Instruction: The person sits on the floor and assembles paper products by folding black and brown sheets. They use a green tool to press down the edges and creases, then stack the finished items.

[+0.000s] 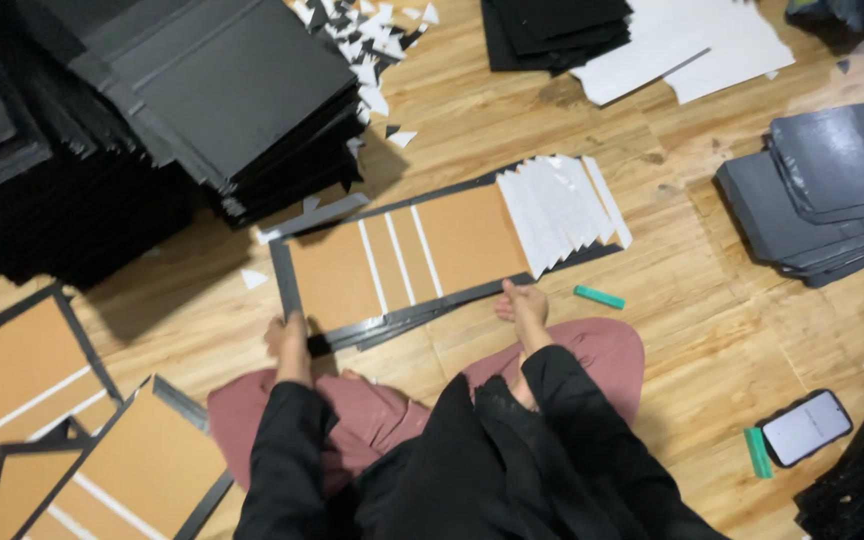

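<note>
A flat brown cardboard cover (422, 250) with dark grey borders and white strips lies on the wooden floor in front of me. White paper sheets (562, 205) are fanned over its right end. My left hand (290, 345) grips the cover's near left corner, fingers curled over the grey edge. My right hand (524, 305) presses on the near edge further right. Both arms wear black sleeves.
Tall stacks of black boards (192, 90) stand at the left and back left. More brown covers (72, 420) lie at the lower left. Grey sheets (832, 190) are piled at the right. A green tool (599, 297), a phone (805, 427) and paper scraps (367, 40) lie around.
</note>
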